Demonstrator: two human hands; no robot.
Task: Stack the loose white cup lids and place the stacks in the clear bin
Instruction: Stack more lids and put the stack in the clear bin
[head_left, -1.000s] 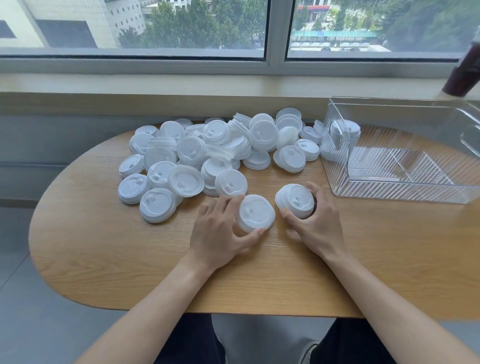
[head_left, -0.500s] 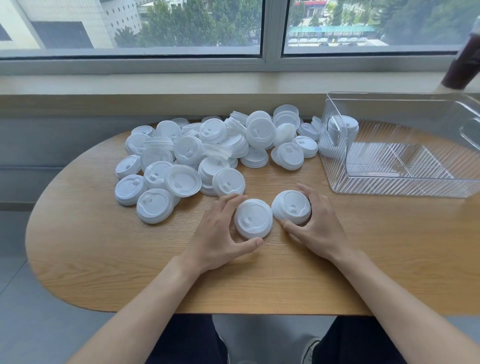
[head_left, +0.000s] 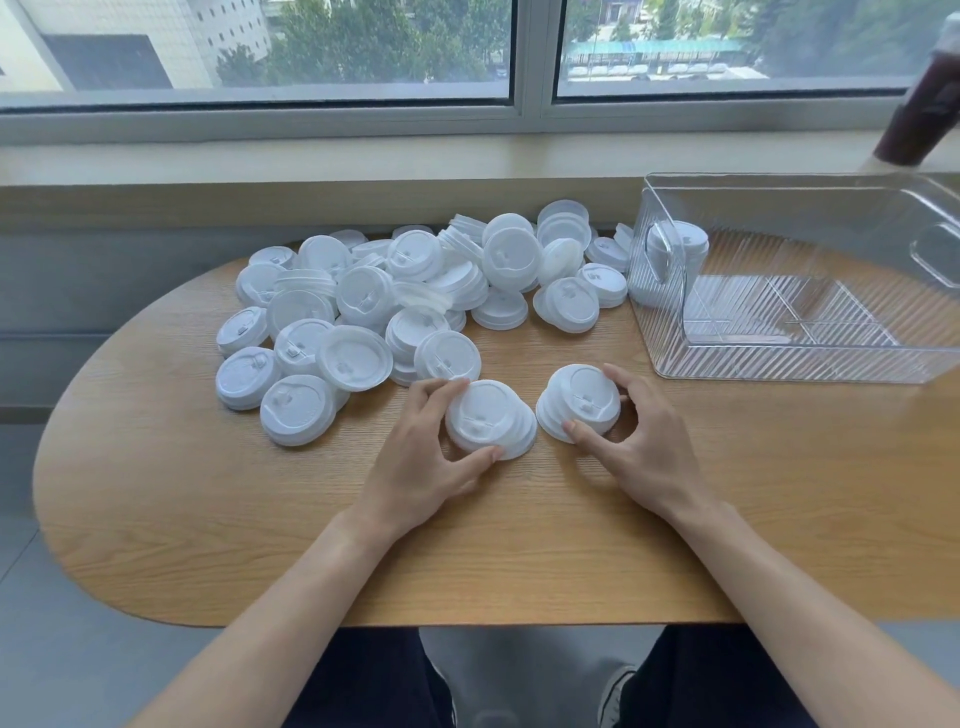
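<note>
A heap of loose white cup lids (head_left: 410, 291) covers the far left and middle of the wooden table (head_left: 208, 519). Two short stacks of lids sit nearer me. My left hand (head_left: 421, 462) grips the left stack (head_left: 488, 418) between thumb and fingers. My right hand (head_left: 639, 447) grips the right stack (head_left: 579, 402), which leans to the left. The clear ribbed bin (head_left: 789, 358) stands at the right, with one stack of lids (head_left: 680, 247) upright in its far left corner.
A window sill (head_left: 363, 161) runs behind the table, and a dark drink cup (head_left: 924, 104) stands on it at the far right. My knees show under the table's near edge. Bare wood lies in front of my hands.
Both hands have curled tighter round their stacks. The right stack now leans left, and the left stack's lids have slid a little apart.
</note>
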